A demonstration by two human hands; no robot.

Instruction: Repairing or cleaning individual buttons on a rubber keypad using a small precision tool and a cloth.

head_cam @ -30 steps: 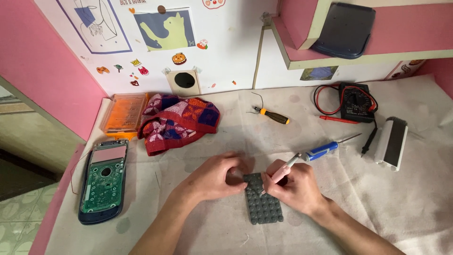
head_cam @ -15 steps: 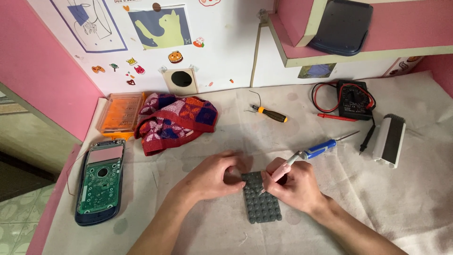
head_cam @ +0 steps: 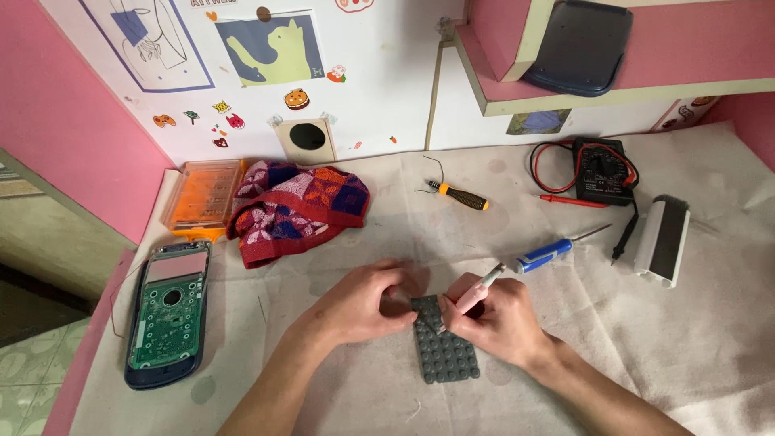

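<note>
On a cloth-covered desk [head_cam: 646,355], two hands work a grey rubber keypad [head_cam: 442,349] at centre front.

Left hand [head_cam: 363,300] presses fingertips closed on the keypad's top-left corner; right hand [head_cam: 494,319] is curled shut round a pink pen-like tool [head_cam: 475,293], tip touching the pad's upper edge. Pad's lower half lies flat & uncovered btwn the wrists. Nearby: blue screwdriver [head_cam: 549,252] just right of the tool, open calculator w/ green circuit board [head_cam: 168,311] well left near desk edge, patterned towel [head_cam: 295,206] behind. Bare cloth to the right & front gives room; multimeter [head_cam: 601,168] & grey-white block [head_cam: 662,240] sit further right.
</note>
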